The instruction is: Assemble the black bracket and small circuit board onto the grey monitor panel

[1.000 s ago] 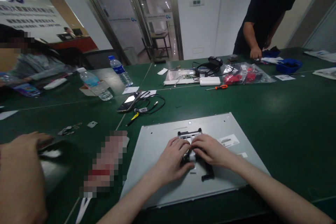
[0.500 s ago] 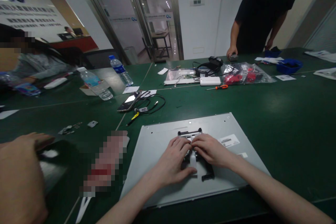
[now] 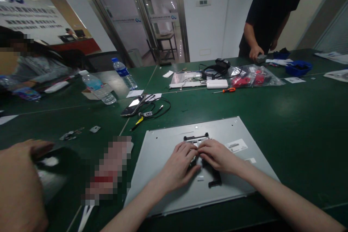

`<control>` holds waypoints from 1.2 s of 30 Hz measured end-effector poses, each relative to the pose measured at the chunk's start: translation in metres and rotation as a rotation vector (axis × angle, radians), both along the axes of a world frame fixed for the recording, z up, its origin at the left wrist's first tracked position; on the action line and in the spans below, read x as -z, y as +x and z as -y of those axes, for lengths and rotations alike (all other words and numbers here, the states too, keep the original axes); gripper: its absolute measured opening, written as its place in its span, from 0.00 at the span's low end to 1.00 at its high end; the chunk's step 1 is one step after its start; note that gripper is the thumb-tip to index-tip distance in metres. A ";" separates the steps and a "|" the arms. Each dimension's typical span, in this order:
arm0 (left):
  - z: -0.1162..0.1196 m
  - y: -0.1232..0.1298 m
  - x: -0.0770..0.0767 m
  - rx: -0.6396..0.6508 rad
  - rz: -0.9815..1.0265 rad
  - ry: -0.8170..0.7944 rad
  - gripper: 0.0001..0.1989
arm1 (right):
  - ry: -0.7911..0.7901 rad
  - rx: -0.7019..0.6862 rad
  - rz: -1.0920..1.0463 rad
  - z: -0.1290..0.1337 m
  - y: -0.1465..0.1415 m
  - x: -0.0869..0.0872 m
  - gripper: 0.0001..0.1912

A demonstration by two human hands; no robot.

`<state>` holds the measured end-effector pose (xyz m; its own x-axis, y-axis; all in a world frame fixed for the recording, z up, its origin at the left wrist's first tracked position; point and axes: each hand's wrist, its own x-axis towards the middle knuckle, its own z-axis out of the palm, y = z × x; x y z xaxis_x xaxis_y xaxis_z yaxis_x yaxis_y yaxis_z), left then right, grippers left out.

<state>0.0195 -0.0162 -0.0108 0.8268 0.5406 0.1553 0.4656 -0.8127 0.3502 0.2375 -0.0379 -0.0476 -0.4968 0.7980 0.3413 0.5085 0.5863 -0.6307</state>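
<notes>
A flat grey metal panel (image 3: 160, 156), looking like the back of a display, lies on the table in front of me. At its middle is a black plastic frame part (image 3: 215, 181), mostly covered by my hands. My left hand (image 3: 179, 163) is closed over the frame, its fingers bent and pressed together at the tips, thumb low on the panel side. My right hand (image 3: 217, 156) meets it from the right, fingertips pinched beside the left ones. Whatever small piece lies between the fingertips is hidden. A white label (image 3: 237, 145) sits on the panel right of my right hand.
Another person's arm (image 3: 21, 185) reaches in at the left, near a blurred-out object (image 3: 108, 170). Ahead lie a phone (image 3: 133, 105), a coiled black cable (image 3: 163, 112), water bottles (image 3: 123, 72) and an orange screwdriver (image 3: 228, 90). A person in black (image 3: 269, 14) stands at the far right.
A pale strip visible below my fingers earlier no longer shows between my hands. My left thumb has shifted slightly up and left. The far person's hand has moved right with a grey object.
</notes>
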 end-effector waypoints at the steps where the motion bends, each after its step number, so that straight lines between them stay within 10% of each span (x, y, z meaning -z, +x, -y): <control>1: 0.000 0.000 0.000 0.001 -0.002 -0.002 0.14 | 0.004 -0.003 0.001 0.000 0.000 0.000 0.12; 36: 0.003 0.003 -0.011 -0.021 -0.060 -0.041 0.29 | -0.003 -0.010 -0.012 -0.001 0.000 0.000 0.12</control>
